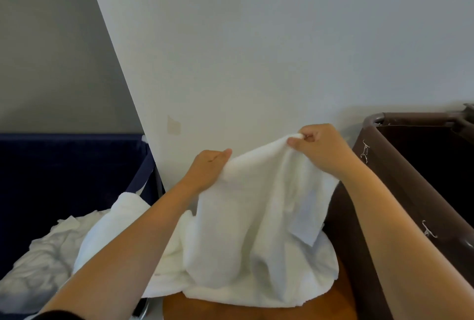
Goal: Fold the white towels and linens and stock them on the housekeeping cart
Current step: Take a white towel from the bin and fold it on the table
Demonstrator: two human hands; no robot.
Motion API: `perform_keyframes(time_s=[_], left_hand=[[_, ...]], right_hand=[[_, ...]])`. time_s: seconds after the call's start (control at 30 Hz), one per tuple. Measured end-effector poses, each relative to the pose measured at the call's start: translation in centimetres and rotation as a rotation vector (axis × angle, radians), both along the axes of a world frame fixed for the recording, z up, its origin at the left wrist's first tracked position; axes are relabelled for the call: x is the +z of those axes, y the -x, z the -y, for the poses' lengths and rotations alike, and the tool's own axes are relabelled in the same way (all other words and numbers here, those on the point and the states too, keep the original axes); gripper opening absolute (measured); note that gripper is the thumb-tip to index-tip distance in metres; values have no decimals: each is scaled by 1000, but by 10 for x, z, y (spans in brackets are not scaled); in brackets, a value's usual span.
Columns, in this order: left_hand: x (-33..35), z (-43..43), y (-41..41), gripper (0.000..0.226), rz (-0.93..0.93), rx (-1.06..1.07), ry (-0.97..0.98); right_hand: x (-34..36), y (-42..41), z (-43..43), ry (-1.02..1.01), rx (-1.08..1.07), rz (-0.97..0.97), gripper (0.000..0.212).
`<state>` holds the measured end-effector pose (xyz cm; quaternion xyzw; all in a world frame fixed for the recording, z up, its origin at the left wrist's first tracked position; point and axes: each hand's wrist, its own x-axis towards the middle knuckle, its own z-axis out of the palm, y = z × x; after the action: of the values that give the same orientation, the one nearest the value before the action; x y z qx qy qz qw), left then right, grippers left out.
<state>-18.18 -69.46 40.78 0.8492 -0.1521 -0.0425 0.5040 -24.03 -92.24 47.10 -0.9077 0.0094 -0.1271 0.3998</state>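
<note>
— Which step?
— Opening out, I judge. I hold the towel (pixel 256 217) up over the wooden top (pixel 230 312); left hand (pixel 208 165) and right hand (pixel 316 145) each pinch its top edge.
— Next?
— Slide to the corners, pull it taut, then fold. The brown bin (pixel 369 186) stands just right.

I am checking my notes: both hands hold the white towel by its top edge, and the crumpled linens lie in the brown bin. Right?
One error: in the head view the crumpled linens lie in the navy bin, not the brown bin. The left hand and right hand do hold the white towel by its top edge.
</note>
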Motion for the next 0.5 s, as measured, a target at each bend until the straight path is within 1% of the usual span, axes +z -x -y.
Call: perform_keyframes(time_s=[0.03, 0.07, 0.1, 0.13, 0.17, 0.2, 0.23, 0.27, 0.33, 0.37, 0.43, 0.5], left_hand=[[6, 5, 3, 52, 48, -28, -82], [14, 14, 8, 53, 121, -62, -168], [24, 25, 13, 53, 209, -101, -227], [32, 35, 19, 52, 289, -133, -235], [40, 43, 24, 51, 331, -154, -213], [46, 47, 26, 51, 337, -164, -162], [50, 49, 26, 52, 323, -167, -94], [52, 50, 24, 53, 294, -166, -25], [49, 47, 22, 54, 189, -160, 90], [44, 45, 22, 54, 127, -152, 110], [24, 41, 20, 54, 27, -130, 38], [5, 32, 17, 54, -55, -99, -64]], right_hand=[[-2, 2, -1, 58, 35, -57, 10], [-3, 5, -8, 69, 93, -124, 16], [-6, 6, -18, 52, 170, -187, 33], [-8, 7, -28, 37, 250, -242, 40], [-10, 8, -38, 46, 313, -262, 36], [-13, 8, -45, 49, 351, -262, 28], [-13, 9, -48, 12, 355, -242, 21], [-12, 10, -48, -43, 342, -214, 21], [-3, 14, -45, -150, 312, -140, 32], [3, 15, -42, -169, 291, -95, 34], [15, 16, -31, -211, 229, -19, 34], [24, 13, -11, -265, 114, 40, 37]])
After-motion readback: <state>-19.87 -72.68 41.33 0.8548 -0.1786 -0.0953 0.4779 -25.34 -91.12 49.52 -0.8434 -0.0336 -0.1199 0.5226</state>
